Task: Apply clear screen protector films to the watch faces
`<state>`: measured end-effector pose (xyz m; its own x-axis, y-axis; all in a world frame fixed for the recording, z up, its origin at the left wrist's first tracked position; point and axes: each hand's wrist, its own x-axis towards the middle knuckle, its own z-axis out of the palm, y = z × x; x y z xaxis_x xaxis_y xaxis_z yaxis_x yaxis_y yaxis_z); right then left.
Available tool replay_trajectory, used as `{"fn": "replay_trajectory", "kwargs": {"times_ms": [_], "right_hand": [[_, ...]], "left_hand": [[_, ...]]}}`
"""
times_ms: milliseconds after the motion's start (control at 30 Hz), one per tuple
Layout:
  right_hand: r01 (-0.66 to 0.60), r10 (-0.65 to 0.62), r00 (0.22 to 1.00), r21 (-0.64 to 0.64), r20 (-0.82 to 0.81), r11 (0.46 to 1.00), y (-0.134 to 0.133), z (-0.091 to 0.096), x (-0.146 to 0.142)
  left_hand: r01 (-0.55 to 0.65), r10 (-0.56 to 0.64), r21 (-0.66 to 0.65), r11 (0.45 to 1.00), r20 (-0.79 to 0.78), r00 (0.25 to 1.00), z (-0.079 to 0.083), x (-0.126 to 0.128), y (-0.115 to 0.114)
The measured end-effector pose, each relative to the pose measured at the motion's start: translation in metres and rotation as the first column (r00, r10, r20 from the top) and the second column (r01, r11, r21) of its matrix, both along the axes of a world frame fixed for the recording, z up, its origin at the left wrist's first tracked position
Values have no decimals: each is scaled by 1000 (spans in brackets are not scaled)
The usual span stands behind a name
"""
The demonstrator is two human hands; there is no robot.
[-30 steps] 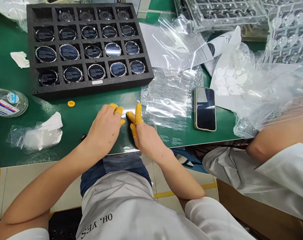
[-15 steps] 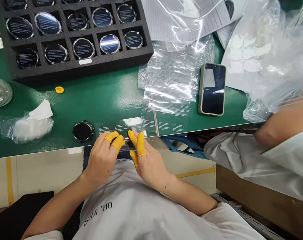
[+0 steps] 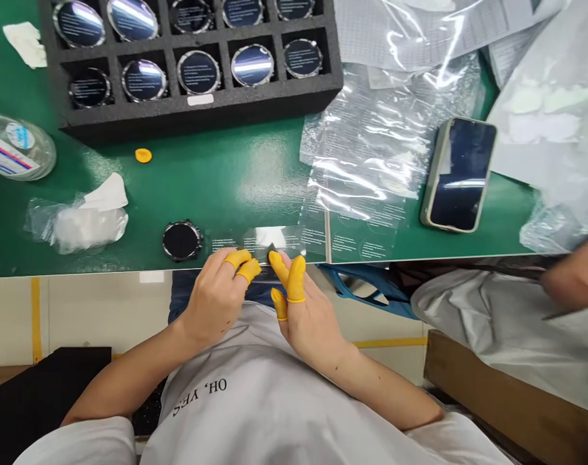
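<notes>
My left hand (image 3: 220,287), with yellow finger cots, is closed on the near edge of a clear film sheet (image 3: 294,240) with small white print. The sheet lies at the table's front edge and part of it hangs over. Just right of it, my right hand (image 3: 309,310), also in yellow cots, has its fingers bent together at the same sheet. A small dark pointed tip (image 3: 272,247) shows at its fingertip; what the fingers grip is hidden. A strapless round watch (image 3: 182,240) with a black face lies left of my left hand.
A black foam tray (image 3: 197,110) holds several watches. Also around are a yellow finger cot (image 3: 143,155), a clear bottle (image 3: 17,147), a bag with white wipes (image 3: 90,226), layered film sheets (image 3: 362,161) and a phone (image 3: 459,174). A co-worker's arm (image 3: 577,274) is at right.
The view has shifted, so the table's things sit differently in the picture. Both hands stay at the film sheet in nearly the same pose. A dark tip now shows at my right fingertip.
</notes>
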<state>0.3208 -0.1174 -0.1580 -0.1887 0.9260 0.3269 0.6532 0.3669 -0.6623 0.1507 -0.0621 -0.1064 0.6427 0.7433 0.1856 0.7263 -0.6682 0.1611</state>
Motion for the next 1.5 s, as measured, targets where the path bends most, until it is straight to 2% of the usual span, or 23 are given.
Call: {"fn": "replay_trajectory", "kwargs": {"times_ms": [233, 367, 467, 800, 933, 1100, 1200, 1300, 1400, 1500], "right_hand": [[-4, 4, 1000, 12, 3, 1000, 4, 3, 5], [-14, 14, 1000, -5, -19, 1000, 4, 2, 5], [-11, 11, 999, -1, -32, 1000, 2, 1, 4], [3, -4, 1000, -21, -21, 1000, 5, 4, 4], [2, -2, 1000, -42, 10, 999, 22, 6, 4], [-23, 19, 999, -107, -39, 994, 60, -3, 1], [-62, 54, 997, -151, -56, 987, 87, -10, -2], [-69, 68, 998, -151, -12, 986, 109, -10, -7], [-79, 76, 997, -142, -27, 987, 118, -1, -14], [-175, 164, 983, -151, -85, 973, 115, 12, -24]], "left_hand": [[68, -69, 41, 997, 24, 997, -8, -7, -1], [38, -40, 46, 998, 31, 999, -10, -6, 0], [24, -26, 57, 998, 42, 999, -10, -5, 1], [93, -98, 60, 994, 83, 992, -7, -9, 3], [40, -41, 7, 999, 157, 987, 8, -9, 1], [-139, 159, -121, 983, 184, 970, 50, -22, 14], [-309, 335, -153, 939, 192, 923, 71, -39, 29], [-452, 495, -226, 863, 194, 847, 81, -56, 47], [-558, 652, -412, 720, 127, 747, 81, -67, 64], [-559, 723, -616, 555, 24, 690, 74, -73, 79]]}}
